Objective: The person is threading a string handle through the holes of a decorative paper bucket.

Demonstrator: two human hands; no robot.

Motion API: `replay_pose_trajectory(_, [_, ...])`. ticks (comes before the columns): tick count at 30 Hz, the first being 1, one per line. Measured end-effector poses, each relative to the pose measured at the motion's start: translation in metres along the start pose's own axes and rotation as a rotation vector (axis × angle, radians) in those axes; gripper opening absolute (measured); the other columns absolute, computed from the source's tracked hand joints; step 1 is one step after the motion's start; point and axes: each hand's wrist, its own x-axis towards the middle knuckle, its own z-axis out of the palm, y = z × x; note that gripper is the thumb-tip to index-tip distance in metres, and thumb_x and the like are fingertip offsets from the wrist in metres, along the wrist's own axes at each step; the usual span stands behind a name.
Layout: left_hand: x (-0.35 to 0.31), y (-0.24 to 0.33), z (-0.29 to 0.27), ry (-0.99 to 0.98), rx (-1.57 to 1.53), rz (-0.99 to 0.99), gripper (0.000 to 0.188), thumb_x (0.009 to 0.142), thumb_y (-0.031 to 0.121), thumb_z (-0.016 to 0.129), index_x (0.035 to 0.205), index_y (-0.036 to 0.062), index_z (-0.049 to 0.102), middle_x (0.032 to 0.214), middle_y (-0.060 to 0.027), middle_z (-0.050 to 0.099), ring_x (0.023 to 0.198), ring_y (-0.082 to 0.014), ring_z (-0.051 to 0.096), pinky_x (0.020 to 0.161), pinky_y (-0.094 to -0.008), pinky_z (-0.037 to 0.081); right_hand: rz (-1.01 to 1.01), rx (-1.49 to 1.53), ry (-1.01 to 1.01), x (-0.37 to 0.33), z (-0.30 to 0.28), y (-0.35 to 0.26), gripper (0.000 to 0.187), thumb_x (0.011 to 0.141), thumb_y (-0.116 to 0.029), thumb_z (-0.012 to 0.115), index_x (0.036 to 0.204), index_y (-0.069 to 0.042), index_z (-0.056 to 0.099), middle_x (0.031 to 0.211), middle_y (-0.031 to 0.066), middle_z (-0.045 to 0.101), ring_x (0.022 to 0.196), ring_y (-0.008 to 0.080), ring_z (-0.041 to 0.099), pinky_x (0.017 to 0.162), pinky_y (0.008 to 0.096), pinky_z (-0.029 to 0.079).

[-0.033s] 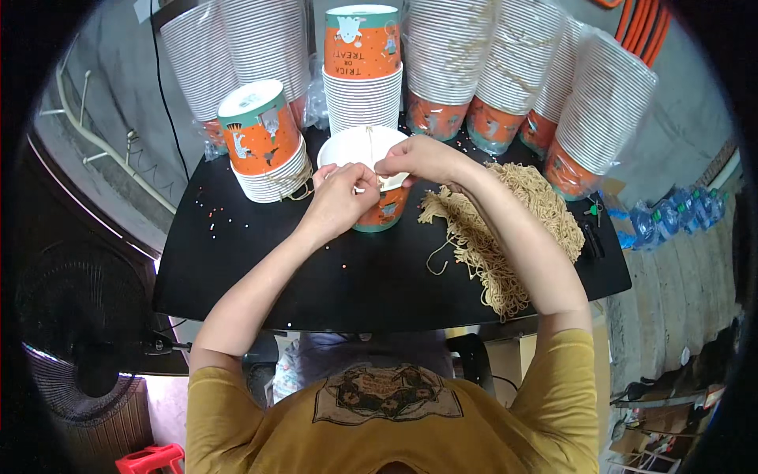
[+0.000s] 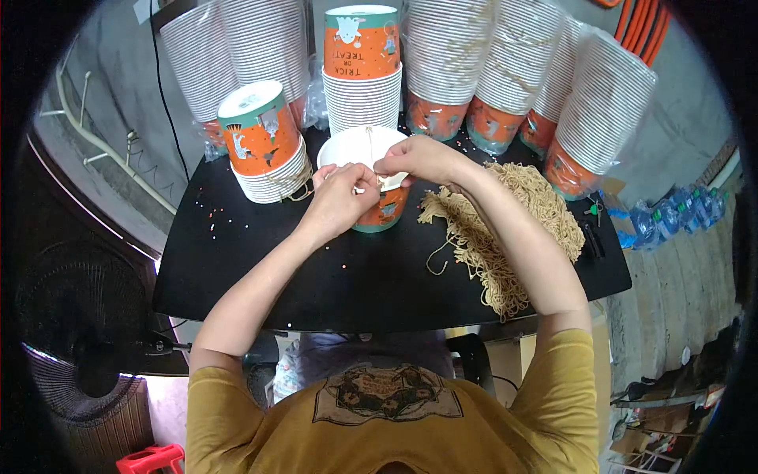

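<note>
An orange paper bucket (image 2: 387,212) with a white inside and a green base band stands upright at the middle of the table. A tan cord (image 2: 369,141) runs across its opening from the far rim toward the near rim. My left hand (image 2: 341,196) is closed at the near rim, its thumb and forefinger pinching the cord. My right hand (image 2: 418,160) meets it from the right, fingers pinched on the same cord. The fingers partly hide the cord's end and the rim. Beside my right forearm lies a heap of tan cords (image 2: 545,209).
Upside-down bucket stacks stand at the left (image 2: 257,150) and back middle (image 2: 363,47). Several plastic-wrapped stacks (image 2: 600,103) line the back. Small beads (image 2: 212,227) lie scattered at left. Keys (image 2: 594,209) rest at the right edge. A black fan (image 2: 83,324) stands left of the table (image 2: 316,292).
</note>
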Motion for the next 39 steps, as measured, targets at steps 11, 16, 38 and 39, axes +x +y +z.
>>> replay_pose_trajectory(11, [0.008,0.0,-0.002,-0.032,-0.203,-0.111,0.019,0.089,0.029,0.062,0.092,0.0103,0.064,0.078,0.0003,0.066,0.081,-0.0125,0.06,0.097,-0.0365,0.033,-0.094,0.122,0.067,-0.002,0.007,0.016,0.028,0.091,-0.032,0.067,0.086,-0.005,0.069,0.08,-0.0026,0.065,0.071,0.0044,0.057,0.064,0.0225,0.049])
replay_pose_trajectory(16, [0.01,0.002,-0.004,-0.078,-0.302,-0.171,0.018,0.094,0.02,0.063,0.098,0.0026,0.064,0.085,-0.0039,0.068,0.076,-0.0085,0.063,0.069,-0.0275,0.052,-0.203,0.247,0.135,-0.007,0.013,0.025,0.02,0.094,-0.022,0.063,0.094,-0.003,0.065,0.086,-0.001,0.065,0.073,0.0051,0.059,0.066,0.0217,0.049])
replay_pose_trajectory(38, [0.015,0.009,-0.006,-0.08,-0.556,-0.265,0.018,0.094,0.017,0.061,0.101,0.001,0.061,0.072,-0.0012,0.061,0.057,-0.0068,0.056,0.05,-0.0232,0.044,-0.427,0.115,0.496,-0.024,0.053,0.046,0.014,0.085,-0.007,0.063,0.097,0.001,0.061,0.097,0.0084,0.062,0.076,0.0117,0.064,0.067,0.0263,0.052])
replay_pose_trajectory(39, [0.015,0.007,-0.007,-0.105,-0.539,-0.265,0.018,0.095,0.018,0.061,0.102,0.0014,0.06,0.075,-0.0016,0.062,0.061,-0.0075,0.059,0.051,-0.0231,0.047,-0.463,0.081,0.523,-0.024,0.055,0.045,0.015,0.085,-0.008,0.065,0.097,0.001,0.061,0.097,0.009,0.062,0.075,0.0128,0.064,0.067,0.0269,0.053])
